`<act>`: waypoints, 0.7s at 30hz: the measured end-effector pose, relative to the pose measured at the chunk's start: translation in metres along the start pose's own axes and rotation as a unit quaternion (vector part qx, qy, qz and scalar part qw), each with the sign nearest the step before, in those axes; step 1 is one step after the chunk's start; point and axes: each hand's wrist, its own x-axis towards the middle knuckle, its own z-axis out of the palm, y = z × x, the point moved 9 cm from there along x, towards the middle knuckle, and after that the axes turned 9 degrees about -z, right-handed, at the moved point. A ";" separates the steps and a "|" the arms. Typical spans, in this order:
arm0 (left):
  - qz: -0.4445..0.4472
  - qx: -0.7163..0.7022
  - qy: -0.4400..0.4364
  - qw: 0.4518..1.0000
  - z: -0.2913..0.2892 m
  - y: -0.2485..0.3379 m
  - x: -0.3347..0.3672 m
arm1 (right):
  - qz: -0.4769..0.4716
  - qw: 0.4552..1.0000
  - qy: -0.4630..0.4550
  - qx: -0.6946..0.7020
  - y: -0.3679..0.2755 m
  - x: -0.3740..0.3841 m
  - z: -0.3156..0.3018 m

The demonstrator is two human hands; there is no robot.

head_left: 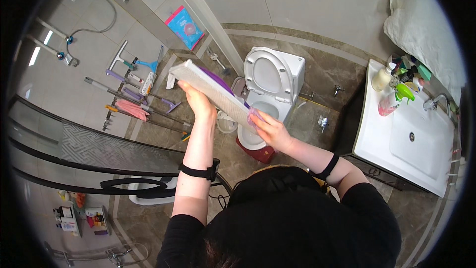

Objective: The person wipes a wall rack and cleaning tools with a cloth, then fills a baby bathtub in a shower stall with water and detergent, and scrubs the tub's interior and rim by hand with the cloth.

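My left hand [197,100] grips the upper left end of a long, flat whitish panel [214,92]. The panel has a pale rim and a fine-textured beige side, and its exact kind is unclear. It is held up tilted, running down to the right in front of the toilet. Along its far edge shows something purple [218,80]. My right hand [271,131] is closed around a crumpled, pale purple cloth-like piece [255,117], pressed to the panel's lower right end. The fingertips there are partly covered.
A toilet [270,77] with raised lid stands beyond the panel. On the right, a white washbasin [382,139] carries a spray bottle [391,101] and a pump bottle [383,78]. Brushes and squeegees [124,87] hang at the left wall, near a black-framed glass partition [99,141].
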 end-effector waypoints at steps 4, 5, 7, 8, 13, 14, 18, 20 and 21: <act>0.140 0.225 -0.002 0.964 0.015 0.006 -0.027 | 0.005 1.000 0.000 -0.028 -0.003 0.002 -0.006; 0.136 0.207 -0.030 0.968 0.016 0.001 -0.033 | -0.008 0.999 0.015 -0.035 -0.004 0.001 -0.007; 0.140 0.336 -0.068 0.929 0.040 -0.002 -0.052 | 0.011 0.999 -0.004 -0.033 -0.001 0.009 -0.008; 0.117 0.293 -0.092 0.945 0.045 -0.006 -0.054 | 0.028 0.999 -0.024 -0.029 -0.001 0.009 -0.005; 0.123 0.278 -0.111 0.946 0.060 0.000 -0.050 | 0.001 0.998 -0.018 -0.065 0.003 0.000 -0.003; 0.133 0.278 -0.094 0.947 0.057 0.000 -0.051 | -0.026 0.997 -0.005 -0.069 0.003 -0.006 -0.005; 0.186 0.320 -0.010 0.929 0.021 -0.003 -0.033 | -0.045 0.997 -0.014 -0.062 0.028 -0.047 0.005; 0.182 0.336 0.040 0.923 0.010 0.004 -0.031 | -0.025 0.998 -0.031 -0.044 0.039 -0.063 0.001; 0.176 0.332 0.055 0.925 0.011 0.007 -0.031 | 0.001 0.998 -0.045 -0.031 0.045 -0.066 -0.005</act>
